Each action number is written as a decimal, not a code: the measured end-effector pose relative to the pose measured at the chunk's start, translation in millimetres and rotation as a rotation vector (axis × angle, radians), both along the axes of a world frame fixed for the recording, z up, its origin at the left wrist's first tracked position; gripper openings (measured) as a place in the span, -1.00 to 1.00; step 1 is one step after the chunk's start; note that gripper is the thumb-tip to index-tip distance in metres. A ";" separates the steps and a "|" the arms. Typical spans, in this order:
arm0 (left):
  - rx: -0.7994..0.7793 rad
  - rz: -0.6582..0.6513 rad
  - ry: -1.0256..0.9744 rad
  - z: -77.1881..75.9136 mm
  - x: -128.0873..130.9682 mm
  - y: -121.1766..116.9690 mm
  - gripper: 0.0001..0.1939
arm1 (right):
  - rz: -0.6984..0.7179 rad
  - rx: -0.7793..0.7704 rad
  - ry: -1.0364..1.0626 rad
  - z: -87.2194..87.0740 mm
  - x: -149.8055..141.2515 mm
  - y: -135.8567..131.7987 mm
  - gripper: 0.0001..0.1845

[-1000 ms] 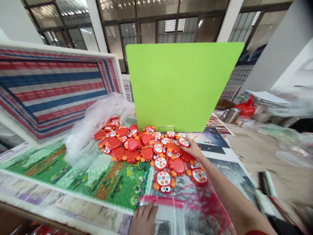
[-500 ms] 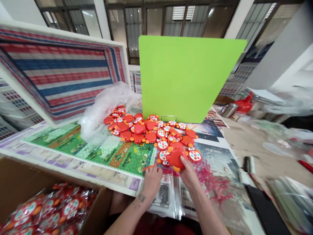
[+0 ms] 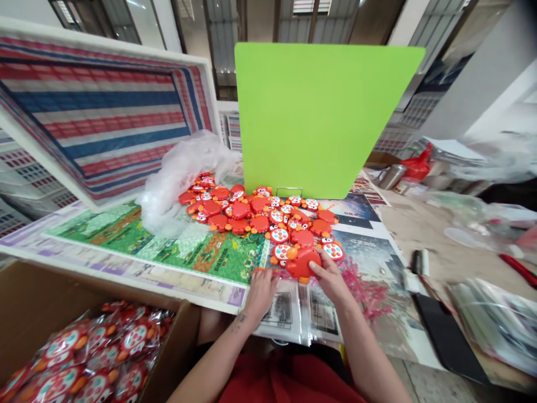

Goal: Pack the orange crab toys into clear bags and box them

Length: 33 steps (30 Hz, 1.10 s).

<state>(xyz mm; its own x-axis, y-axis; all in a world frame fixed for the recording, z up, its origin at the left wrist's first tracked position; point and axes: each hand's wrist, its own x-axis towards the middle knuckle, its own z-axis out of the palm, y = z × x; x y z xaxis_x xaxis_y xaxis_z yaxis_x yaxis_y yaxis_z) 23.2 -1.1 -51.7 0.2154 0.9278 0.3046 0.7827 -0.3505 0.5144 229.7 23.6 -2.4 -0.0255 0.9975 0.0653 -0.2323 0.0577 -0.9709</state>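
My right hand (image 3: pixel 329 275) grips a red toy (image 3: pixel 302 263) with orange feet, its plain red back facing up. The toy is held just above the far end of a stack of clear plastic bags (image 3: pixel 289 310) at the table's front edge. On the left side of that stack, the curled fingers of my left hand (image 3: pixel 260 292) hold the far edge of a bag; the fingertips are partly hidden. Beyond both hands spreads a pile of similar red toys (image 3: pixel 241 210), some showing white faces with coloured dots.
A cardboard box (image 3: pixel 181 336) of bagged toys stands at lower left. Behind the pile are a green board (image 3: pixel 327 117), a tilted white crate (image 3: pixel 213 95) with striped lining, and crumpled plastic (image 3: pixel 168 179). Pink ties (image 3: pixel 364 291) and a black phone (image 3: pixel 448 336) lie rightward.
My right hand has brought the toy slightly lower and closer to the bag stack, turning it. My left hand stays at the bag edge. The whole view has tilted down a little.
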 end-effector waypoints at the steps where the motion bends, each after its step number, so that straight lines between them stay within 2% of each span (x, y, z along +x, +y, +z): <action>1: 0.021 -0.045 0.076 2.3 0.7 -1.1 -0.72 | -0.024 0.006 -0.005 -0.5 -1.9 1.5 -0.48; 4: 0.067 -0.181 0.227 8.2 3.0 -5.8 -0.73 | -0.092 0.074 -0.172 -4.5 -12.8 10.6 -0.48; 6: 0.075 -0.214 0.254 9.0 3.5 -8.0 -0.71 | -0.068 0.131 -0.349 -9.1 -20.3 16.9 -0.49; 9: 0.083 -0.193 0.229 4.7 2.2 -8.1 -0.75 | 0.023 0.171 -0.531 -17.1 -27.3 22.2 -0.50; 12: 0.122 -0.146 0.187 -0.4 0.2 -6.8 -0.84 | 0.089 0.167 -0.620 -23.1 -31.7 23.6 -0.52; 15: 0.164 -0.108 0.138 -0.3 -0.4 -6.6 -0.83 | 0.164 0.171 -0.684 -25.1 -38.6 23.6 -0.55; 19: 0.165 -0.037 0.065 3.9 -0.2 -5.7 -0.85 | 0.298 0.311 -0.867 -22.7 -45.5 19.7 -0.52; 21: 0.147 -0.011 0.007 5.4 -0.4 -3.6 -0.88 | 0.186 0.326 -0.966 -21.6 -42.1 14.7 -0.48; 23: 0.119 -0.023 -0.073 6.6 -0.8 -0.5 -0.90 | 0.000 0.224 -1.017 -22.4 -34.5 7.5 -0.49; 25: 0.071 -0.057 -0.138 8.9 -1.4 3.0 -0.90 | -0.105 0.083 -1.022 -26.0 -26.6 -0.6 -0.51; 28: -0.045 -0.114 -0.136 16.3 -1.6 7.9 -0.89 | -0.077 0.034 -0.936 -34.8 -23.7 -11.2 -0.62; 33: -0.196 -0.179 -0.047 35.8 -5.0 7.6 -0.91 | -0.177 0.151 -0.711 -42.0 -40.5 -18.6 -0.64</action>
